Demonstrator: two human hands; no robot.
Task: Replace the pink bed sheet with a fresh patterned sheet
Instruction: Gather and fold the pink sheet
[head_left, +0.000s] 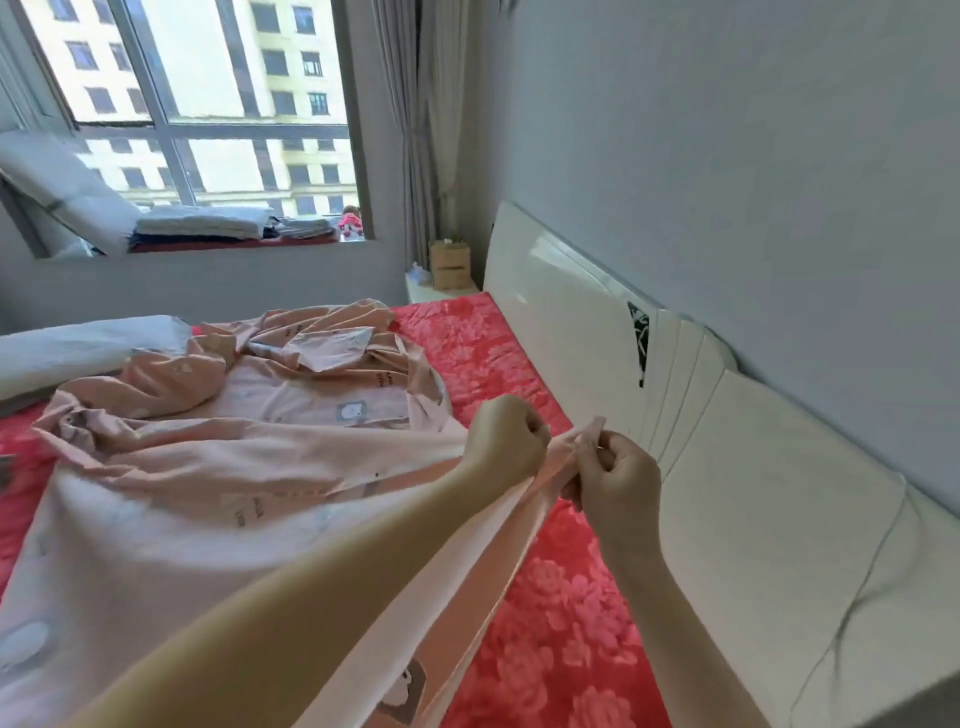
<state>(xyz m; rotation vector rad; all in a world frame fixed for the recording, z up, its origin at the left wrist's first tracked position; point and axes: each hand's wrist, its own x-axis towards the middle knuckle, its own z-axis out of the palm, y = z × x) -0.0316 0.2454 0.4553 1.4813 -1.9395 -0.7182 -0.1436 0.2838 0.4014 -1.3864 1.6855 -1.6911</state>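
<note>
A pale pink sheet printed with small grey animal figures lies rumpled across the bed, lifted toward me. My left hand grips its edge in a closed fist. My right hand pinches the same edge just to the right, a corner of fabric sticking up between the fingers. Both hands are held above the red floral cover that lies bare on the mattress beside the white padded headboard.
A grey pillow lies at the bed's far left. Folded linens are stacked on the window ledge beside a small pink doll. A cardboard box stands on the bedside table by the grey curtain.
</note>
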